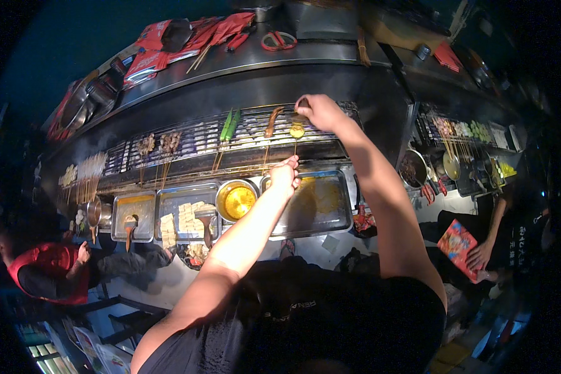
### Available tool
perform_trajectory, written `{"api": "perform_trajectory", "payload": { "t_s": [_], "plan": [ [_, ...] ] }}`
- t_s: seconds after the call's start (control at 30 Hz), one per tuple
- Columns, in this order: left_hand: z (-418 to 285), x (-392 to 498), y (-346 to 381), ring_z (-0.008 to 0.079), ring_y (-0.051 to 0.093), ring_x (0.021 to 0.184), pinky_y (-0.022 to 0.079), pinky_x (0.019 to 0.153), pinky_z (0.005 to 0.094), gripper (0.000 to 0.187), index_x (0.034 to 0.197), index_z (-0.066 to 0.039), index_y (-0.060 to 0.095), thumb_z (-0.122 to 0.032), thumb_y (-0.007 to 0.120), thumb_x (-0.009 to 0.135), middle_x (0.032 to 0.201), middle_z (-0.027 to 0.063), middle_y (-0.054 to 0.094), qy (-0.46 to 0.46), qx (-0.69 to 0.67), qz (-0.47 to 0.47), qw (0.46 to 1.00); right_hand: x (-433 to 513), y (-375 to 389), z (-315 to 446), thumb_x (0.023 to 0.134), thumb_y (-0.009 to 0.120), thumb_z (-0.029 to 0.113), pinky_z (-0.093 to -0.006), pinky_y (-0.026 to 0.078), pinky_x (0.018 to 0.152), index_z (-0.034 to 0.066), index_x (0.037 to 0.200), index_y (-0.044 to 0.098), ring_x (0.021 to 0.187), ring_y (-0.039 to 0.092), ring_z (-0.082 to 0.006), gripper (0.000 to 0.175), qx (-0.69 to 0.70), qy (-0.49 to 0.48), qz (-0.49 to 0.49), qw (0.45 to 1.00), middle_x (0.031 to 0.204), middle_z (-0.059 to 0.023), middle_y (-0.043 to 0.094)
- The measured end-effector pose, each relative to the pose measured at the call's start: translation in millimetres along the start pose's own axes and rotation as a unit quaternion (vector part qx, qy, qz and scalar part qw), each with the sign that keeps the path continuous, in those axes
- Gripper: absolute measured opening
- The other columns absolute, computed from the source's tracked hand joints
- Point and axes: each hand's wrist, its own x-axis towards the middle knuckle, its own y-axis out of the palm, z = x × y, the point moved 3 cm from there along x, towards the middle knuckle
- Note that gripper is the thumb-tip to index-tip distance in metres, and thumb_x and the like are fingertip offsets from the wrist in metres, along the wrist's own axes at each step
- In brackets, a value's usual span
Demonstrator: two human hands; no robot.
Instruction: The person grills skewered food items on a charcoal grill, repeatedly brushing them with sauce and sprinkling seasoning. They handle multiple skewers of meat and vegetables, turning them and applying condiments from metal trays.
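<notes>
My left hand [285, 175] is closed on the lower end of a thin skewer. At its far end a yellowish piece of food [297, 130] lies over the charcoal grill grate [196, 135]. Just above that food, my right hand [320, 112] grips a dark shaker or small container [303, 106], mostly hidden by the fingers. Left of it on the grate are a skewered brown piece of food [272, 122], green okra-like skewers [229, 125] and clumps of browned meat skewers [169, 141].
Nearer me stand a pot of yellow oil [239, 200], an oily metal tray [327, 201], a tray with pale tofu-like slabs and a brush [206, 222], and another brush [129, 229]. Red-handled scissors [278, 41] lie on the shelf. People are at left [51, 276] and right [500, 233].
</notes>
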Motion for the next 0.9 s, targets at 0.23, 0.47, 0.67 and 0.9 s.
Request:
{"api": "perform_trajectory", "payload": {
  "t_s": [0.23, 0.47, 0.67, 0.9],
  "plan": [
    [5, 6, 1, 0.0086, 0.039, 0.054, 0.031, 0.038, 0.0232, 0.015, 0.101, -0.006, 0.063, -0.016, 0.057, 0.093, 0.075, -0.0015, 0.051, 0.023, 0.013, -0.007, 1.0, -10, 3, 13, 0.084, 0.063, 0.024, -0.0434, 0.049, 0.074, 0.0082, 0.099, 0.065, 0.084, 0.063, -0.0381, 0.022, -0.039, -0.016, -0.001, 0.999, 0.087, -0.0188, 0.066],
    [12, 10, 0, 0.0083, 0.04, 0.055, 0.03, 0.036, 0.0238, 0.015, 0.102, -0.009, 0.064, -0.015, 0.06, 0.089, 0.08, -0.001, 0.054, 0.012, -0.006, -0.041, 0.999, 58, -5, -35, 0.087, 0.061, 0.032, -0.0445, 0.047, 0.086, 0.0007, 0.104, 0.064, 0.101, 0.059, -0.0389, 0.036, -0.057, 0.078, 0.032, 0.995, 0.104, -0.0236, 0.063],
    [5, 6, -2, 0.0095, 0.047, 0.053, 0.037, 0.039, 0.0259, 0.022, 0.107, -0.01, 0.065, -0.022, 0.064, 0.088, 0.076, -0.0012, 0.057, 0.041, 0.04, -0.008, 0.998, 14, -4, 2, 0.087, 0.06, 0.026, -0.0447, 0.048, 0.076, 0.0041, 0.098, 0.064, 0.088, 0.061, -0.0398, 0.025, -0.043, 0.055, 0.018, 0.997, 0.09, -0.022, 0.065],
    [-58, -79, -99, 0.0103, 0.063, 0.081, 0.053, 0.071, 0.0248, 0.024, 0.103, -0.004, 0.065, -0.024, 0.063, 0.089, 0.091, 0.0074, 0.067, 0.279, 0.423, 0.15, 0.849, -190, 21, 11, 0.089, 0.057, 0.006, -0.0316, 0.047, 0.09, 0.0003, 0.11, 0.063, 0.103, 0.063, -0.0216, 0.022, 0.194, 0.069, -0.217, 0.954, 0.109, -0.0128, 0.066]
  ]
}}
